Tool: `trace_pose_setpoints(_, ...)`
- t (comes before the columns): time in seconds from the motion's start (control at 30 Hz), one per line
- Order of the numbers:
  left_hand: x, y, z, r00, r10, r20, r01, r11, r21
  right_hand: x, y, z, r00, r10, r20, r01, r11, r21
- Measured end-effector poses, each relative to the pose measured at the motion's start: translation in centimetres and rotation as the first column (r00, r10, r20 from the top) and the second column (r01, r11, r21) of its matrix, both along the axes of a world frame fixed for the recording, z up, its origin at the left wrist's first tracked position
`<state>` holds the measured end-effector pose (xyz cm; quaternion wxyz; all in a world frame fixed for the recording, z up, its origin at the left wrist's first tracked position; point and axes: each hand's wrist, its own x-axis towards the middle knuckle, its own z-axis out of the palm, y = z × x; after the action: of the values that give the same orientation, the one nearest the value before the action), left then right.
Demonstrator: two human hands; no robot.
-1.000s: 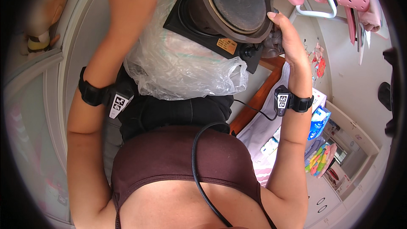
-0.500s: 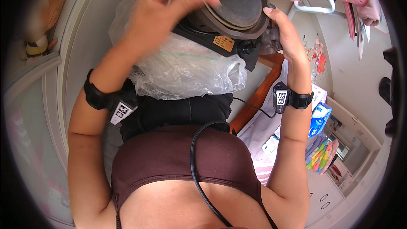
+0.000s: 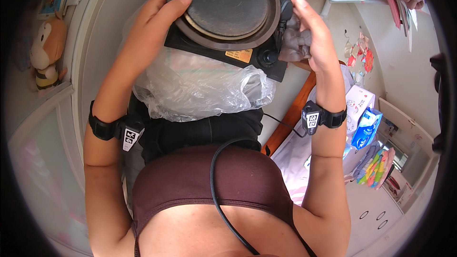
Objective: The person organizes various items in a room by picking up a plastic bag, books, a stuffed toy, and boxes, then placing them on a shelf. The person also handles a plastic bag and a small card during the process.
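Far left of the black appliance (image 3: 226, 7): plush toy (image 3: 49, 50) above a pale cabinet door (image 3: 52, 162); can't see behind the panel.

Left hand (image 3: 159, 26): at the appliance's left edge, thumb over the rim beside the round plate, fingers down the outside, ends hidden. Reads as a pinch on the rim.

Just below the appliance: clear plastic bag (image 3: 200, 97), crumpled, loose edge toward the black-clad lap (image 3: 204, 135). Something pale with faint coloured marks inside; can't tell what.

Appliance itself: between the hands, seemingly resting on the bag, round plate up, gold label (image 3: 239, 55) and knob (image 3: 267, 56) on the near side of the base.

Step, my read: two-handed steadying or positioning of the appliance. Next move calls for firm hold both sides, base level, loose film clear of the fingers.

Just right of the appliance: grey lumpy piece (image 3: 294, 45). Right hand (image 3: 320, 33): curved round its far side, thumb raised, fingertips mostly hidden. Can't tell if it presses the appliance or only the grey piece.

Further right and below the appliance: white printed box (image 3: 356, 104), blue pack (image 3: 365, 131), contents of both unseen. Colourful folded cloths (image 3: 376, 169) beside them. Rightmost, white shelf unit (image 3: 419, 135) with small items inside, too small to identify.
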<state>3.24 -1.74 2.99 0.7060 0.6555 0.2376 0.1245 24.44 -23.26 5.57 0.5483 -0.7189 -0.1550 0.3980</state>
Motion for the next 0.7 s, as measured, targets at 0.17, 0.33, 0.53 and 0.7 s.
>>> trace_pose_setpoints(0.17, -0.4, 0.8, -1.1, 0.994, 0.090, -0.068, -0.090, 0.996, -0.001, -1.3, -2.0, 0.1, 0.974, -0.214, -0.069, 0.224, 0.889, 0.400)
trace_pose_setpoints(0.33, -1.3, 0.6, -1.3, 0.983, 0.133, -0.123, -0.148, 0.981, -0.124, -6.5, -2.9, 0.6, 0.957, -0.270, 0.111, 0.153, 0.788, 0.597)
trace_pose_setpoints(0.53, -1.3, 0.4, -0.9, 0.980, 0.148, -0.129, -0.168, 0.973, -0.156, -8.3, -1.1, -3.1, 0.608, -0.152, 0.779, -0.250, 0.895, 0.370)
trace_pose_setpoints(0.7, -1.3, -0.1, -0.4, 0.983, 0.126, -0.130, -0.139, 0.985, -0.098, -8.6, 0.3, -5.6, 0.346, -0.221, 0.912, -0.273, 0.906, 0.324)
